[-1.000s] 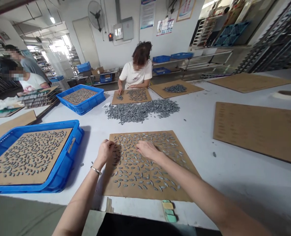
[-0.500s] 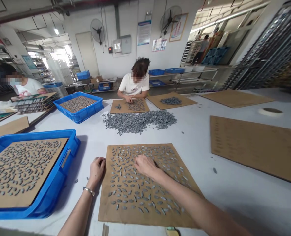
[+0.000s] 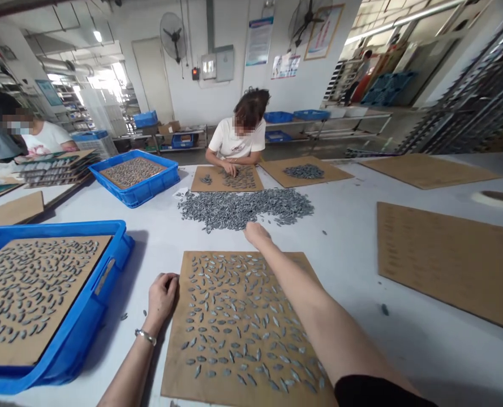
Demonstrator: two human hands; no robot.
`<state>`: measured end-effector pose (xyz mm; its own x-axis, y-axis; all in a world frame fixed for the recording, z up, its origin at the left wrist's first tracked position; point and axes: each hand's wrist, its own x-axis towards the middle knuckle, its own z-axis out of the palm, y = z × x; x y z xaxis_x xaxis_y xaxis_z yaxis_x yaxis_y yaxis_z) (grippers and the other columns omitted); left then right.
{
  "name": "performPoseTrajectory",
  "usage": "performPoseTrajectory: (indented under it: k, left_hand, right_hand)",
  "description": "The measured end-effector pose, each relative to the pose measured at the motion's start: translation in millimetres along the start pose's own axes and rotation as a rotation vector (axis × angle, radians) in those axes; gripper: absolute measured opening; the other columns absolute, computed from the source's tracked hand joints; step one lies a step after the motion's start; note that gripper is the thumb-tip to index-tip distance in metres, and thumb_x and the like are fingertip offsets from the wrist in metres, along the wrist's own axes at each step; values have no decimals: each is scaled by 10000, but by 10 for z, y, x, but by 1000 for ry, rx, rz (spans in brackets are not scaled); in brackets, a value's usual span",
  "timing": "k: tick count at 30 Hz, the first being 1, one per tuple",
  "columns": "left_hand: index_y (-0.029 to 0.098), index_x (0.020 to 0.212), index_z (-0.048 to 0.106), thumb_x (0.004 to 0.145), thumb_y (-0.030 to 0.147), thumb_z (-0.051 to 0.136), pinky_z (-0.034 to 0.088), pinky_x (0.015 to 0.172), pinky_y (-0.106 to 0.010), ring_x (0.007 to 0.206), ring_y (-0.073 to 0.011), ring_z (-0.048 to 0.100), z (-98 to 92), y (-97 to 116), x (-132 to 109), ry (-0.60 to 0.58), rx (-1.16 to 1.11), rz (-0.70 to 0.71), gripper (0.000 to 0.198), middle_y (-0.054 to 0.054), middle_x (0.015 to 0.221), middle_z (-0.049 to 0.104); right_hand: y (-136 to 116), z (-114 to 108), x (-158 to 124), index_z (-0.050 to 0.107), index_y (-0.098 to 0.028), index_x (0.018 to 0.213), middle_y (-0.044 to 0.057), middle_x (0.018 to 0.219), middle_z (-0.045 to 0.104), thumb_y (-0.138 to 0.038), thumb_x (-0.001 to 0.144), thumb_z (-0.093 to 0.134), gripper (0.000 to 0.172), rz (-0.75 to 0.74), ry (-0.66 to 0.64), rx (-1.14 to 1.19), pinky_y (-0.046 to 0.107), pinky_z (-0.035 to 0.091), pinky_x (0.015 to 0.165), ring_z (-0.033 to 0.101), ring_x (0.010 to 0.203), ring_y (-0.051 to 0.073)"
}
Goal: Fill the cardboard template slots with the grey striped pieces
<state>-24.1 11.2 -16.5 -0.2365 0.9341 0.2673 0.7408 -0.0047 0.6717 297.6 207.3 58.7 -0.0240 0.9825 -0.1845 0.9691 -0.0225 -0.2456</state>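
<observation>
A brown board [image 3: 172,376] lies before me, covered in loose rows of small grey leaf-shaped pieces [image 3: 235,345]. My left hand [image 3: 162,297], with a silver bracelet at the wrist, rests at the board's left edge. Its fingers are curled in, and whether anything is inside them is hidden. My right hand [image 3: 257,233] reaches over the board to the near edge of a heap of the same grey pieces [image 3: 221,209]. The fingers there are bent down and closed; what they hold, if anything, is out of sight.
Left of me stands a blue tray [image 3: 92,302] with a filled board inside; another blue tray [image 3: 158,180] is farther back. A brown board [image 3: 446,254] and a tape roll [image 3: 495,198] lie right. Across the table a co-worker [image 3: 239,138] handles pieces on a board.
My right hand has moved from above the board forward to the heap's near edge. My left hand stays by the board's left edge. The view has shifted slightly.
</observation>
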Motion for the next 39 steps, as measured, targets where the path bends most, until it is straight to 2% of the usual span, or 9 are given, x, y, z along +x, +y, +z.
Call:
performPoseTrajectory:
  k: [3,8,13,20,25,28,32,35,39]
  left_hand:
    - [225,878,746,913,437,515,543,822,-354,842,-235,696,4,1,8,-4,9,-3,315,-68,893,738]
    - [222,900,750,915,430,517,535,861,-360,878,-240,691,20,20,21,-14,16,-10,312,-74,932,743]
    - [221,882,749,912,392,512,531,839,-355,870,-239,687,25,47,27,-14,31,-7,294,-78,932,739]
    - [210,888,745,913,372,506,521,815,-341,847,-227,679,22,58,25,-19,26,4,289,-81,922,730]
    - [210,898,749,924,358,504,525,841,-348,863,-230,685,21,69,0,-16,15,8,288,-83,935,733]
    - [213,914,756,928,349,508,527,847,-345,871,-229,689,26,67,-15,-17,12,-1,283,-80,940,734]
    - [211,906,755,936,367,504,527,840,-348,862,-229,689,26,53,-27,-14,11,-4,297,-77,927,731]
    - [215,895,752,938,385,510,529,824,-351,847,-228,689,22,31,-29,-7,4,6,299,-70,906,730]
    - [220,881,752,941,386,528,538,803,-346,823,-223,690,25,5,-33,12,-13,29,285,-63,886,729]
  right_hand:
    - [58,-4,-130,741,-25,1223,288,1229,731,-171,976,524,360,-57,-3,44,300,474,931,711,1127,272]
    - [125,111,-812,808,-197,995,63,1051,816,-227,931,606,214,-287,-87,145,211,486,856,732,991,190]
    - [96,301,-1457,792,-195,955,65,938,812,-158,903,589,213,-401,-141,151,242,486,760,738,872,196]
    - [-9,453,-1636,795,-207,946,82,991,811,-182,936,585,212,-372,-126,-11,248,467,763,741,974,216]
    - [55,450,-1420,788,-228,987,60,1002,811,-277,928,654,155,-337,-126,43,250,479,768,734,975,211]
    - [98,298,-1017,780,-217,1048,72,1063,803,-286,983,582,220,-310,-65,50,252,485,836,724,1017,208]
    - [36,139,-394,685,-156,1312,179,1325,690,-275,1018,536,350,-204,33,-95,308,467,966,646,1217,266]
    - [-78,156,-80,625,-183,1395,198,1403,616,-336,1004,591,421,-174,21,-111,332,474,971,616,1254,290]
    - [-191,244,129,626,-225,1388,169,1368,645,-338,1038,513,384,-141,-3,-100,323,484,954,647,1210,260]
